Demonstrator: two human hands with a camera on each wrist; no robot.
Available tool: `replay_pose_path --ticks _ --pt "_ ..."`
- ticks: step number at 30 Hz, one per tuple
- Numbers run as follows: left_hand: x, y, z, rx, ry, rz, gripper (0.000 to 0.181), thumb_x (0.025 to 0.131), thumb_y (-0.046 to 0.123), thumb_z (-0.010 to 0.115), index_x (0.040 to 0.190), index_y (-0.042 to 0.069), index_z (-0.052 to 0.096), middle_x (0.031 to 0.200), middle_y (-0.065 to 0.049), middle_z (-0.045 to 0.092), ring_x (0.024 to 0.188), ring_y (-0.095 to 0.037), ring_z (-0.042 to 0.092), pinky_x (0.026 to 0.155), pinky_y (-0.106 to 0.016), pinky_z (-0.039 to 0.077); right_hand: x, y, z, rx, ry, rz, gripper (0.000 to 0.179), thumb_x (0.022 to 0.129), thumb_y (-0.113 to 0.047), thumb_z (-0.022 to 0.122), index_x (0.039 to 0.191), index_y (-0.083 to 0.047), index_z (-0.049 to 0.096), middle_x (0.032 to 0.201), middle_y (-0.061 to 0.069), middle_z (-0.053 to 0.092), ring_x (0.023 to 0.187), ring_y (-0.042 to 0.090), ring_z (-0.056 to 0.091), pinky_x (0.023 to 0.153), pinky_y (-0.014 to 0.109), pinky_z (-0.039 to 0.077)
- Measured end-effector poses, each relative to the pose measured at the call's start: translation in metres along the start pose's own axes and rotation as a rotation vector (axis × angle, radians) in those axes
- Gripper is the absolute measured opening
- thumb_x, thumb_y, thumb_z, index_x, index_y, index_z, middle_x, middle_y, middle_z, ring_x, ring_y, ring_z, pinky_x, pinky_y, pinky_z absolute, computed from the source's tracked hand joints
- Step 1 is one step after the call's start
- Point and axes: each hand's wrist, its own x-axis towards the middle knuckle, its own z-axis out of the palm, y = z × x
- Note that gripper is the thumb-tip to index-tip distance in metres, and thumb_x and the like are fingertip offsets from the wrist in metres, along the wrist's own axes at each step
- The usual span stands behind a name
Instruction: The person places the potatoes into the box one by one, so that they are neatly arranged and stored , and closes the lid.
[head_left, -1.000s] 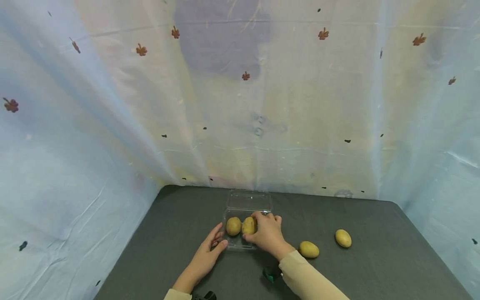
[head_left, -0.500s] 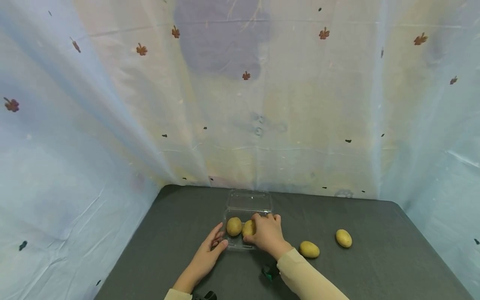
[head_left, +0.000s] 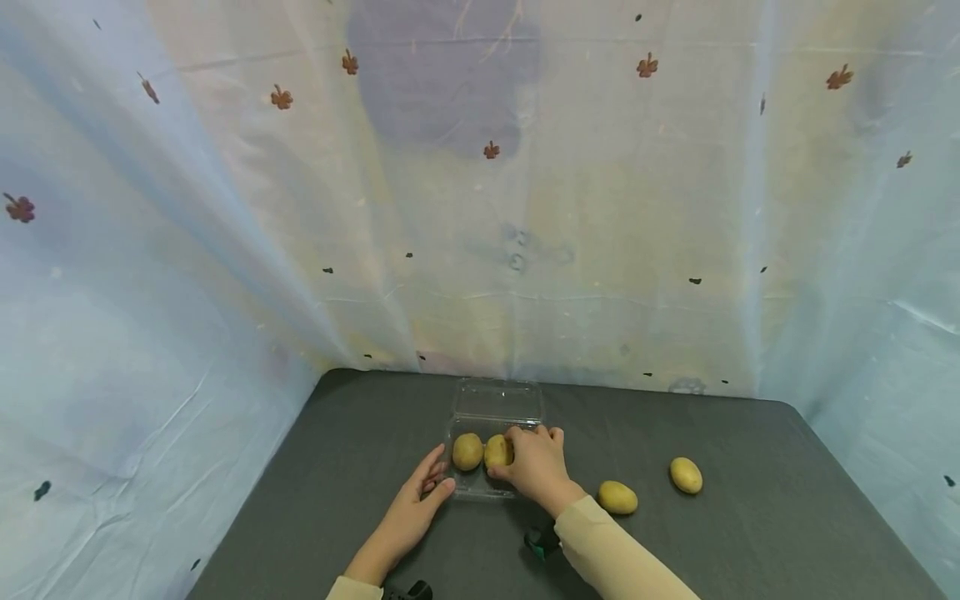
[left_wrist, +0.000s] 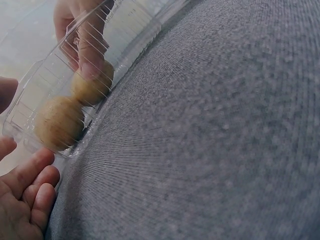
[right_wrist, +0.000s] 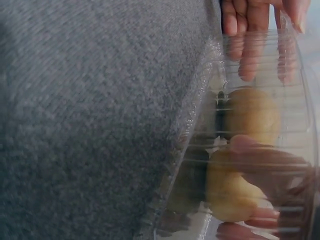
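A clear plastic clamshell container lies on the dark table with its lid folded back. Inside are two potatoes side by side. My right hand reaches over the right part of the container and holds the right potato between thumb and fingers. The other potato sits at left, beside the held one. My left hand is at the container's left wall, fingers loosely extended and thumb apart; in the left wrist view its fingertips are right at the container's bottom corner.
Two more potatoes lie on the table to the right: a nearer potato beside the right sleeve and a farther potato. A dark and green strap shows under the right wrist. A patterned curtain surrounds the table's back and sides.
Hardly anything differs. The right hand stays on the right potato in the container, and the left hand keeps its place at the left wall.
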Motion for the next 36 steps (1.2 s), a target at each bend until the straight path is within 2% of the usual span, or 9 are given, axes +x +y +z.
replay_pose_path --ticks 2,4,9,13,20,25,31,36 --pt "0.004 -0.011 0.001 0.004 0.006 0.006 0.062 0.099 0.031 0.056 0.153 0.02 0.027 0.145 -0.016 0.044 0.133 -0.032 0.04 0.107 -0.054 0.028 -0.001 0.001 -0.001 0.012 0.006 -0.001 0.057 0.073 -0.052 0.081 0.114 -0.015 0.067 0.095 0.0 0.067 0.092 0.028 0.051 0.093 0.054 0.027" --pt "0.005 -0.015 0.001 0.008 0.008 0.012 0.061 0.099 0.032 0.056 0.153 0.023 0.028 0.144 -0.014 0.045 0.132 -0.03 0.041 0.108 -0.053 0.029 -0.003 0.001 -0.002 0.032 0.017 -0.007 0.055 0.073 -0.051 0.081 0.113 -0.015 0.067 0.095 -0.001 0.067 0.093 0.028 0.051 0.093 0.054 0.027" --pt "0.004 -0.016 0.0 0.018 0.006 0.0 0.061 0.099 0.035 0.055 0.153 0.025 0.028 0.145 -0.012 0.045 0.132 -0.029 0.041 0.108 -0.053 0.029 -0.011 0.007 -0.011 0.124 0.066 -0.036 0.054 0.076 -0.047 0.08 0.117 -0.014 0.067 0.106 0.001 0.068 0.098 0.026 0.053 0.092 0.05 0.032" --pt "0.004 -0.014 0.0 0.02 0.01 -0.008 0.061 0.099 0.036 0.055 0.153 0.025 0.028 0.145 -0.012 0.045 0.133 -0.03 0.04 0.108 -0.053 0.029 -0.019 0.017 -0.022 0.208 0.079 -0.028 0.056 0.08 -0.046 0.077 0.123 -0.013 0.064 0.115 0.002 0.066 0.102 0.025 0.054 0.092 0.049 0.039" --pt "0.005 -0.013 -0.001 0.002 0.001 -0.016 0.064 0.099 0.033 0.056 0.154 0.019 0.026 0.145 -0.017 0.043 0.134 -0.033 0.038 0.108 -0.054 0.027 -0.039 0.046 -0.046 0.345 0.034 0.012 0.062 0.08 -0.046 0.077 0.13 -0.015 0.059 0.119 0.001 0.061 0.106 0.024 0.058 0.085 0.044 0.05" --pt "0.007 -0.014 0.0 -0.004 0.0 -0.014 0.065 0.099 0.032 0.057 0.154 0.016 0.025 0.145 -0.02 0.042 0.134 -0.035 0.038 0.109 -0.055 0.026 -0.053 0.068 -0.057 0.325 0.017 0.026 0.062 0.077 -0.046 0.079 0.13 -0.021 0.059 0.118 -0.005 0.06 0.108 0.022 0.057 0.088 0.044 0.048" --pt "0.005 -0.013 0.0 0.02 0.001 -0.007 0.062 0.099 0.034 0.056 0.153 0.023 0.027 0.144 -0.014 0.045 0.133 -0.03 0.04 0.108 -0.053 0.029 -0.068 0.086 -0.062 0.314 -0.01 -0.001 0.063 0.075 -0.051 0.079 0.128 -0.024 0.059 0.121 -0.005 0.061 0.11 0.023 0.055 0.09 0.047 0.047" --pt "0.005 -0.013 0.0 0.02 0.003 -0.001 0.062 0.099 0.035 0.056 0.153 0.023 0.028 0.144 -0.013 0.046 0.133 -0.031 0.041 0.107 -0.054 0.029 -0.078 0.097 -0.063 0.311 -0.015 -0.017 0.066 0.073 -0.057 0.076 0.128 -0.024 0.059 0.121 -0.004 0.061 0.11 0.021 0.054 0.092 0.048 0.046"
